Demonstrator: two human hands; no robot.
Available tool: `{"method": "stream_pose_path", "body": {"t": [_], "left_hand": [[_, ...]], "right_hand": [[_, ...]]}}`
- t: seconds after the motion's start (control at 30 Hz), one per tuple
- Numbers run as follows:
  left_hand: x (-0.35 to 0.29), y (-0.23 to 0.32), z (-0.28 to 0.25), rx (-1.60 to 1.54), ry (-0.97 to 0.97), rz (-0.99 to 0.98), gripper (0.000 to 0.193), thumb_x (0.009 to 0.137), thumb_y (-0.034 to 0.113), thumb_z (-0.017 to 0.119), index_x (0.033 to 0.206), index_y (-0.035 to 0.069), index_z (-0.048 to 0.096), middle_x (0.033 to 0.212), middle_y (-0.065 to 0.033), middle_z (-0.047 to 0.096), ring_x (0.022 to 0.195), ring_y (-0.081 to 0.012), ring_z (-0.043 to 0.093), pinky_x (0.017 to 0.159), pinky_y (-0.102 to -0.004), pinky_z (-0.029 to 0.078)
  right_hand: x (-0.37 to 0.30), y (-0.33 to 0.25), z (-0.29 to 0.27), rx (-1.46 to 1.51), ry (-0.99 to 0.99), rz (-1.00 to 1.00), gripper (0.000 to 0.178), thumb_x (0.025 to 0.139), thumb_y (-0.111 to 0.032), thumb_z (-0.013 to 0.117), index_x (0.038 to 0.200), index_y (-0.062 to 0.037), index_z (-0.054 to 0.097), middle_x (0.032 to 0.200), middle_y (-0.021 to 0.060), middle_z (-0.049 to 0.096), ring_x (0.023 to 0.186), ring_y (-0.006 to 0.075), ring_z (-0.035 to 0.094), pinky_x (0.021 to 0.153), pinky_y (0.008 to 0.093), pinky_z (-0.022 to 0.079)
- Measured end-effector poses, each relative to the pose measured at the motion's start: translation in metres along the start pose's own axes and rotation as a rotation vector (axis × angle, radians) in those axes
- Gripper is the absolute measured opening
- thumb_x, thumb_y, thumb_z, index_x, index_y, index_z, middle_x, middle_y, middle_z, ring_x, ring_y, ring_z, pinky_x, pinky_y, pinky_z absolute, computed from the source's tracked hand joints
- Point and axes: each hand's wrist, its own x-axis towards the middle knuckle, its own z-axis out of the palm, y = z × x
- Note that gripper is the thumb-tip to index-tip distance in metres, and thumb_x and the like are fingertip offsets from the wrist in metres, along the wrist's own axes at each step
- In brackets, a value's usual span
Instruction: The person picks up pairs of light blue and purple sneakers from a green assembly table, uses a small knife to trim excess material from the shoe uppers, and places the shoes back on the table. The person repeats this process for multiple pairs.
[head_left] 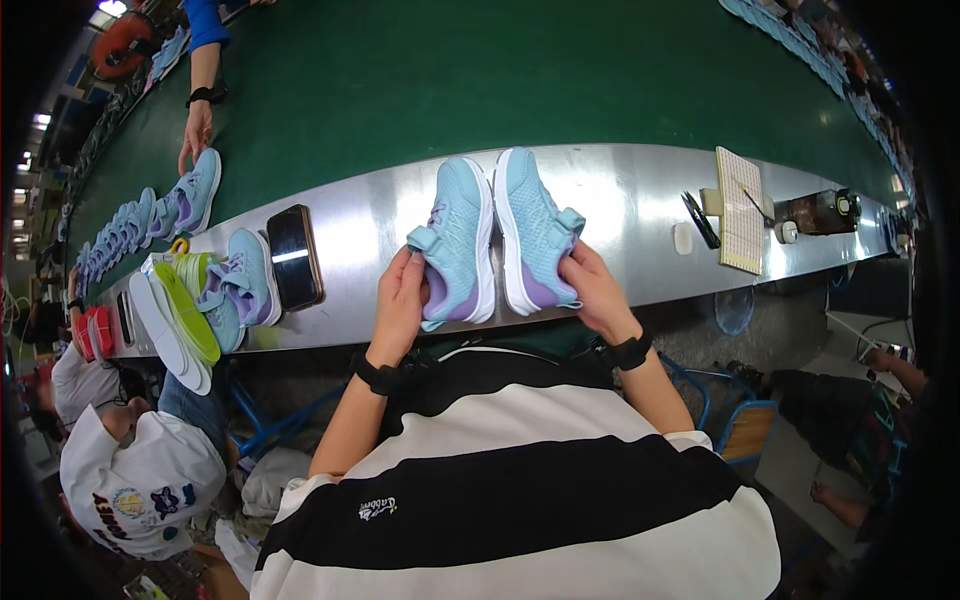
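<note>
l fingers point(402, 277) hold l shoe point(464, 220) nr collar point(437, 285), r fingers point(588, 270) r shoe point(524, 215).

One phone point(297, 258) lies on the tabletop point(365, 230). Right of the phone: one left hand point(398, 305) with one sneaker point(461, 235), one right hand point(600, 295) with another, one yellowish pad point(739, 215), one dark bottle point(815, 212). Left: two loose sneakers point(253, 275), plus a sneaker row point(125, 222) too overlapped to count.
</note>
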Motion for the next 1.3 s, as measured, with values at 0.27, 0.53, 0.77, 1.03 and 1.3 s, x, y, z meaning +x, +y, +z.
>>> {"method": "stream_pose_path", "body": {"t": [0.27,0.53,0.77,1.03,1.3], "left_hand": [[-0.006,0.01,0.016,-0.607,-0.075,0.091,0.05,0.107,0.037,0.034,0.147,0.008,0.036,0.146,-0.0067,0.047,0.132,-0.0222,0.048,0.112,-0.038,0.037],[-0.013,0.035,0.007,-0.187,0.181,0.467,0.056,0.088,0.005,0.059,0.141,0.009,0.045,0.135,-0.0144,0.046,0.123,-0.028,0.049,0.107,-0.0376,0.038],[-0.021,0.033,0.007,0.906,0.216,0.564,0.062,0.074,0.01,0.079,0.132,0.016,0.059,0.133,-0.0232,0.044,0.122,-0.042,0.047,0.103,-0.0444,0.04],[0.005,0.033,-0.046,0.513,-0.054,0.153,0.058,0.099,0.028,0.06,0.146,0.003,0.038,0.122,-0.0169,0.061,0.105,-0.0208,0.062,0.09,-0.0324,0.049],[0.003,0.034,-0.019,-0.737,-0.2,-0.195,0.049,0.105,0.045,0.038,0.139,0.011,0.046,0.131,-0.0077,0.055,0.111,-0.022,0.058,0.1,-0.0415,0.048]], "right_hand": [[0.005,-0.004,0.034,0.319,-0.05,0.057,0.054,0.097,-0.006,0.045,0.15,-0.0032,0.033,0.139,0.0089,0.051,0.124,0.0178,0.052,0.104,0.0312,0.042],[-0.002,-0.029,0.045,-0.032,0.074,-0.465,0.072,0.081,0.001,0.055,0.149,-0.0097,0.032,0.13,0.013,0.05,0.114,0.023,0.053,0.098,0.0336,0.043],[-0.001,-0.024,0.04,-1.137,0.214,-0.698,0.071,0.067,-0.011,0.071,0.136,-0.0114,0.053,0.11,0.0195,0.052,0.096,0.0354,0.053,0.086,0.0413,0.046],[0.017,-0.038,-0.001,-0.672,-0.078,-0.093,0.067,0.096,-0.038,0.06,0.15,-0.0057,0.035,0.12,0.0152,0.058,0.104,0.0218,0.059,0.09,0.0343,0.047],[0.023,-0.035,0.023,0.498,-0.134,0.187,0.054,0.105,-0.047,0.038,0.145,-0.01,0.042,0.143,0.0105,0.049,0.131,0.0239,0.048,0.11,0.0408,0.04]]}}
